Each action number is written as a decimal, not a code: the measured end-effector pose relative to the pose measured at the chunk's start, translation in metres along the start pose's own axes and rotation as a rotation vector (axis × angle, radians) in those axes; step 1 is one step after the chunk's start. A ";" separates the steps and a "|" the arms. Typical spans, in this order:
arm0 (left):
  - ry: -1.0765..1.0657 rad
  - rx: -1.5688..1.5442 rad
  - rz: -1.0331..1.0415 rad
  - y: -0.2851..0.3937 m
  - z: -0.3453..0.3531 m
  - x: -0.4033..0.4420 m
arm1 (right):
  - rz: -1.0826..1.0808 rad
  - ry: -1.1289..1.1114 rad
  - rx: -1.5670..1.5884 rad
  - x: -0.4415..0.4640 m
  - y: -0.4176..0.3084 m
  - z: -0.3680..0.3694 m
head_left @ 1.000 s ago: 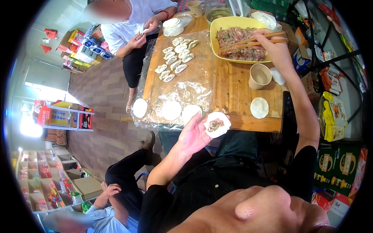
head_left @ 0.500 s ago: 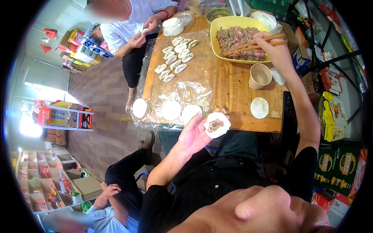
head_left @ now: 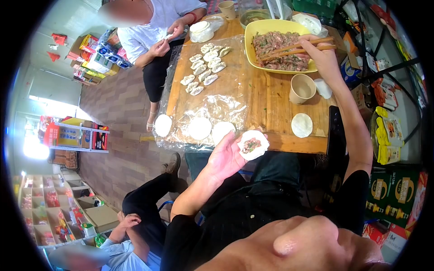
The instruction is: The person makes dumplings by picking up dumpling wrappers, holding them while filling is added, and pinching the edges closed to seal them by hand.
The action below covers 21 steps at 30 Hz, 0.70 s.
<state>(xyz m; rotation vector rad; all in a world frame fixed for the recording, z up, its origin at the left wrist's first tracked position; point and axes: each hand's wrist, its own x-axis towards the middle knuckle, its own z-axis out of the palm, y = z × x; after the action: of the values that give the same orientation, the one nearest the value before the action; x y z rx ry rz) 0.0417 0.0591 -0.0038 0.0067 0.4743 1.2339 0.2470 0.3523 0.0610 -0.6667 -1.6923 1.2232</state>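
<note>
A round white wrapper [head_left: 258, 155] with a small heap of meat filling on it rests on the fingers of my left hand [head_left: 227, 157], at the table's near edge. My right hand [head_left: 316, 52] grips wooden chopsticks [head_left: 289, 50], whose tips are in the minced meat [head_left: 276, 41] in a yellow bowl [head_left: 248, 45]. Below the bowl stands a paper cup [head_left: 302, 89]. Flat wrappers lie near the table edge, one [head_left: 302, 125] at the right and one [head_left: 199, 128] on the clear plastic sheet. Several folded dumplings [head_left: 210, 56] sit in rows on the wooden table [head_left: 271, 122].
Across the table a person [head_left: 158, 31] holds a small white piece in both hands, beside stacked wrappers [head_left: 199, 27]. Another person [head_left: 131, 244] sits at the lower left with hands together. Packaged goods [head_left: 389, 135] fill the right side.
The chopsticks in my right hand closed together over the meat, then spread apart again, their tips shifting slightly in the bowl. My left hand has barely moved.
</note>
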 end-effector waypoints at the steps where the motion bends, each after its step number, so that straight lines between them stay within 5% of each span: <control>1: -0.006 0.020 0.004 0.000 0.001 0.000 | 0.005 -0.010 -0.017 0.000 0.000 0.000; 12: -0.197 -0.111 0.062 0.051 -0.011 0.051 | -0.103 0.082 0.235 -0.031 -0.032 -0.018; 14: -0.021 -0.021 0.146 0.055 0.011 0.054 | -0.018 0.082 0.223 -0.047 -0.046 -0.019; 21: -0.242 -0.188 0.035 0.048 0.008 0.049 | 0.186 -0.140 0.192 -0.096 -0.059 0.012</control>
<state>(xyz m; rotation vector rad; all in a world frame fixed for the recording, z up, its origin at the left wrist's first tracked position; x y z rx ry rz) 0.0129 0.1221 -0.0012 0.0046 0.1473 1.2892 0.2828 0.2465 0.0807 -0.6441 -1.6273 1.5739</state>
